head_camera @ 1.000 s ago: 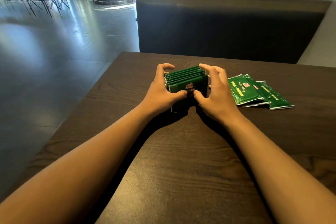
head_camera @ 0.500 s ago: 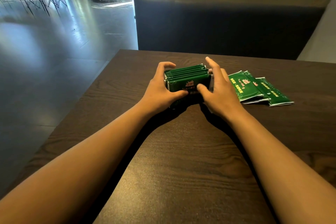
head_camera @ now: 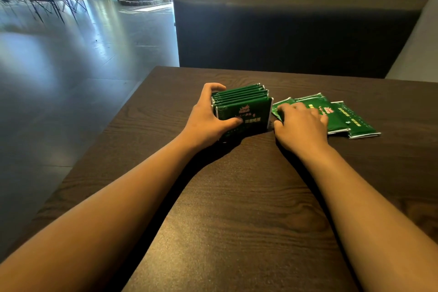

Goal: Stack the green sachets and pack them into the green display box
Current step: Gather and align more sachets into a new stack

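Several green sachets stand on edge in a tight row (head_camera: 244, 106) on the dark wooden table (head_camera: 237, 197). My left hand (head_camera: 208, 118) grips the row's left end, thumb across the front sachet and fingers curled behind. Whether a display box surrounds the row I cannot tell. To the right, a few loose green sachets (head_camera: 341, 116) lie flat and overlapping. My right hand (head_camera: 301, 125) rests on the nearest of them, fingers spread over its left part, apart from the standing row.
A dark bench back (head_camera: 296, 31) rises behind the table's far edge. The table's left edge drops to a glossy floor (head_camera: 71, 66). Chairs and another table stand far off at the upper left.
My right hand has left the right end of the standing row and moved right onto the flat loose sachets. My left hand keeps its hold on the row.
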Demonstrator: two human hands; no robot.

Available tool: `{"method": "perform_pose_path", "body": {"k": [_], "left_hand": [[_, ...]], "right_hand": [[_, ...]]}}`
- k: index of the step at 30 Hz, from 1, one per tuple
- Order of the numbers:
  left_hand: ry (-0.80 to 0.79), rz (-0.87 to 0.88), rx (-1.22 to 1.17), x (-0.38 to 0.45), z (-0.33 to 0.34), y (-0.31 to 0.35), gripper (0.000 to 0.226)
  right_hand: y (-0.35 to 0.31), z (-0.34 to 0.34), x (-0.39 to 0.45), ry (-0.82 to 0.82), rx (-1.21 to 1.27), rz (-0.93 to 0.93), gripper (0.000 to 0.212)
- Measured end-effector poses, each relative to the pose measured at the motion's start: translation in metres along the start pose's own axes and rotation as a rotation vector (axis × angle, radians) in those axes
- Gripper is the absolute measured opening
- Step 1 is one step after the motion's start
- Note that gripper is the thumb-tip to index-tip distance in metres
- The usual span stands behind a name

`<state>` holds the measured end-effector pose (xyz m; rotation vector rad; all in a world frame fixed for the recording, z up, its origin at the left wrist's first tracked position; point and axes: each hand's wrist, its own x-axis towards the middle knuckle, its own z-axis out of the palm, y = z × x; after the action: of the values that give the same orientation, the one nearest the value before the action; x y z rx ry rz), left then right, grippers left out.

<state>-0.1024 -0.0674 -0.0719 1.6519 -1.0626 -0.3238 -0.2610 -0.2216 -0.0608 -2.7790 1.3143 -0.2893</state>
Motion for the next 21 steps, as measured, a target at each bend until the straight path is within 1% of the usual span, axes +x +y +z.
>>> {"method": "perform_pose_path", "body": {"k": [2,6,10,15,17,21], "left_hand": [[0.002,0.004,0.004,0.0003,0.0004,0.0003,0.071],[0.004,0.01,0.011,-0.0005,0.0004,0.0011,0.071],[0.007,0.014,0.013,-0.0008,0.0001,0.0011,0.071],[0.01,0.017,0.015,-0.0003,0.0002,-0.0005,0.071],[0.035,0.024,0.023,0.0001,0.0012,-0.0006,0.07],[0.139,0.012,-0.014,0.0014,0.0011,-0.0037,0.069]], "right_hand": [[-0.0015,-0.0007,-0.0005,0.036,-0.013,0.014,0.051],[0.0018,-0.0028,0.002,-0.029,-0.056,0.078,0.061],[0.0009,-0.0018,0.0013,0.005,-0.009,0.025,0.06],[-0.0019,-0.0043,-0.0001,0.03,0.168,-0.019,0.085],[-0.001,-0.0011,0.0022,0.033,0.199,-0.008,0.091],[0.0024,0.0028,0.0041,0.039,0.2,-0.005,0.095]]}}
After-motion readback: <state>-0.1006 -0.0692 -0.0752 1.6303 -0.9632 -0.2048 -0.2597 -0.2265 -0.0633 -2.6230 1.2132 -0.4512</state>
